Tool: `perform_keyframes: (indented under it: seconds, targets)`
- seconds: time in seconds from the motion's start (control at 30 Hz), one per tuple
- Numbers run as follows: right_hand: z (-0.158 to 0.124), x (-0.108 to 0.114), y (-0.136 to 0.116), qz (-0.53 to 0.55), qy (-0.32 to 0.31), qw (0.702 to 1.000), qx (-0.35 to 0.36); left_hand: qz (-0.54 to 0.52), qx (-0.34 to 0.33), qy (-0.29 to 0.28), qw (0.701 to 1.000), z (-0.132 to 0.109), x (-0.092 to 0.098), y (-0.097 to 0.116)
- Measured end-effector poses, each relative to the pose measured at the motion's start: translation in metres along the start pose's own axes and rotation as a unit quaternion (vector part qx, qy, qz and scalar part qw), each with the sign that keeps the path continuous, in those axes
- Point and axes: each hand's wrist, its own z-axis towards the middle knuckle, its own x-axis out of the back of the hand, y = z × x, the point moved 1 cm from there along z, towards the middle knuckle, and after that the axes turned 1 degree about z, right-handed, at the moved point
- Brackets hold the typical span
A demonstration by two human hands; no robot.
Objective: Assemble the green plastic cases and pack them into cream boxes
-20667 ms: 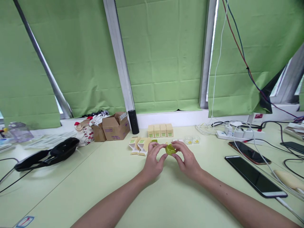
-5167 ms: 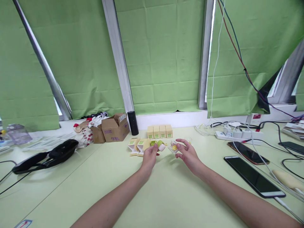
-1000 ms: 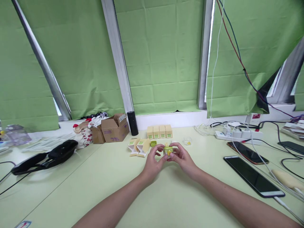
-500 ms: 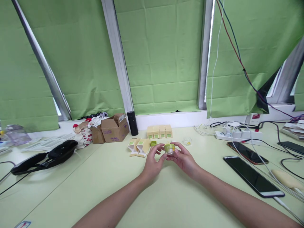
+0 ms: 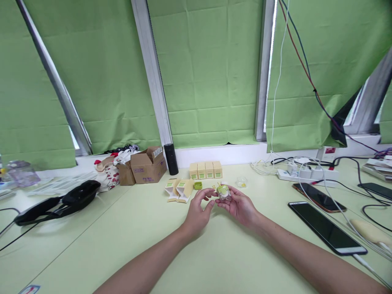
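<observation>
1. Datum: the cartons, four in a row on the table. All places below refer to them.
2. Cup: clear body, green top. It is held in front of the cartons, toward the person and slightly right of them. It appears tilted; no long axis can be made out.
3. Right hand: the nearer hand, on the cup's right side. Fingers and thumb are closed around the cup.
4. Left hand: in front of the cartons. Fingers are curled and part open, with nothing visible between them. The tips are just beside the cup; contact cannot be told.
5. Tub, green: just in front of the cartons.
6. Boxes, two with open flaps: front left of the cartons.
7. Dish, clear: right of the cartons.
8. Phone: well right and in front of the cartons.
9. Blinds, green: behind the cartons.
</observation>
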Motion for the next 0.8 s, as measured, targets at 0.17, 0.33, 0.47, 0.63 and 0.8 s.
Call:
perform_keyframes:
  seconds: [0.17,0.33,0.47,0.63,0.8]
  targets:
    - [0.000,-0.002,-0.001,0.000,0.005,1.000,0.003,-0.004,0.001,0.000,1.000,0.001,0.000,-0.002]
    - [-0.001,-0.003,-0.001,0.011,0.013,1.000,0.002,-0.007,0.001,0.001,1.000,0.001,0.000,-0.004]
    - [-0.003,-0.006,-0.004,0.018,0.011,1.000,0.004,-0.014,0.004,-0.002,1.000,0.001,0.000,-0.004]
    - [-0.006,-0.013,-0.007,0.002,0.029,0.999,0.018,-0.032,0.020,0.000,0.999,0.001,-0.001,-0.005]
    - [-0.007,-0.017,-0.006,-0.026,0.055,0.996,0.058,-0.060,0.043,0.006,0.997,0.003,-0.002,-0.004]
